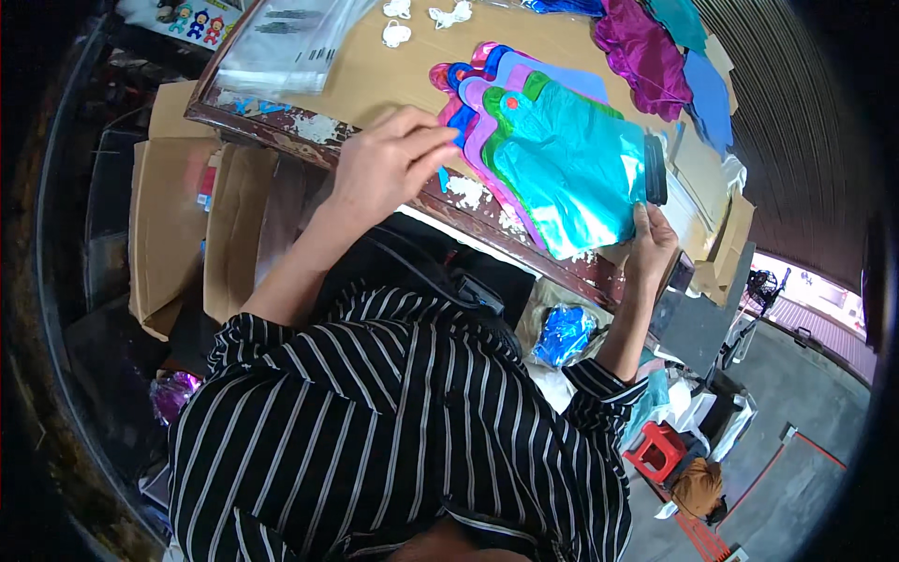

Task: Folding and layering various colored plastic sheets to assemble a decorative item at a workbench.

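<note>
On the table lies a fanned stack of shiny foil sheets with wavy edges, like flat foil balloons, the top one a teal foil sheet. Purple, green, pink and dark blue foil edges peek out from under it. My right hand grips the stack's near right corner, thumb on top. Beside that corner runs a black strip. At the stack's left edge my left hand is closed in a pinch, with a small blue piece at its fingertips.
Clear plastic bags lie at the table's far left, small white pieces at the back. Magenta foil is heaped back right. An open cardboard box stands left of the table, a red stool on the floor at right.
</note>
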Demonstrator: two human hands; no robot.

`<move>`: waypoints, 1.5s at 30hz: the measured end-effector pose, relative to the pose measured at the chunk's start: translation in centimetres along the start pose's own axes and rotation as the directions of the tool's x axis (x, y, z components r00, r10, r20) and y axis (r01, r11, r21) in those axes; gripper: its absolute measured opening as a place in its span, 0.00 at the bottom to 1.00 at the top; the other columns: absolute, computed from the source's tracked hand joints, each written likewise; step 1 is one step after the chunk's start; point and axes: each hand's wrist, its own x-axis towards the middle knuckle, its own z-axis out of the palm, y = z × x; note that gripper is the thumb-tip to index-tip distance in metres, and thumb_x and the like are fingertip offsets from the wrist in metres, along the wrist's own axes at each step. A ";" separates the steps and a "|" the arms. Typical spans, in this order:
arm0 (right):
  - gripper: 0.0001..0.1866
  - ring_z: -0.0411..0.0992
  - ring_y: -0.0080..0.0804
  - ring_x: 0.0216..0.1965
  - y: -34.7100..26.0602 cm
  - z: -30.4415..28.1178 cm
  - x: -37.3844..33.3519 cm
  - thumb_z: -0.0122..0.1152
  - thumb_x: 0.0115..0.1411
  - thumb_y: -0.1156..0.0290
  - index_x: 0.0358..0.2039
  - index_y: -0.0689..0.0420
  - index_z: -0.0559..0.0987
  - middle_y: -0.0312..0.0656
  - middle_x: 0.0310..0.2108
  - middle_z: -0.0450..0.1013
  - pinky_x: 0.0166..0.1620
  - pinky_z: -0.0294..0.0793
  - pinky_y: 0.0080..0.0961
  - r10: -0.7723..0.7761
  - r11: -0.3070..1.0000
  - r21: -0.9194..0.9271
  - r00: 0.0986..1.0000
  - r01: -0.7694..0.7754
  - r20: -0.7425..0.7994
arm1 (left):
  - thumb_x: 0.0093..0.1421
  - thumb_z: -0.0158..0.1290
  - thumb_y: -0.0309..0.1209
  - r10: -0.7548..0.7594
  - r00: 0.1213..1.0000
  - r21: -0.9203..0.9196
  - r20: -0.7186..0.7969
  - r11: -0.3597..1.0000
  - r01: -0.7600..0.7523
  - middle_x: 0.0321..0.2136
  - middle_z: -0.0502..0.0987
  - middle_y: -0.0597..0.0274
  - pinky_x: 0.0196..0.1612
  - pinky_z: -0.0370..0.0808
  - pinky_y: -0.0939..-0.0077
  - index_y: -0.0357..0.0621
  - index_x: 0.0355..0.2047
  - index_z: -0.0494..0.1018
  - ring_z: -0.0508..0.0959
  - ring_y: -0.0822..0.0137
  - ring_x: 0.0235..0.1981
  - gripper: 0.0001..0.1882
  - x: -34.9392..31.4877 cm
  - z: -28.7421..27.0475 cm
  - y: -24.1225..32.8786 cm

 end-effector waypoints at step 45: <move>0.12 0.79 0.61 0.34 -4.8 3.5 -2.2 0.68 0.60 0.69 0.40 0.63 0.83 0.62 0.32 0.78 0.36 0.76 0.48 -0.261 0.642 -0.712 0.954 0.284 0.145 | 0.59 0.58 0.26 0.368 0.877 -0.010 0.308 0.923 -0.384 0.58 0.75 0.47 0.62 0.70 0.58 0.43 0.64 0.69 0.74 0.47 0.57 0.30 8.7 0.6 -6.2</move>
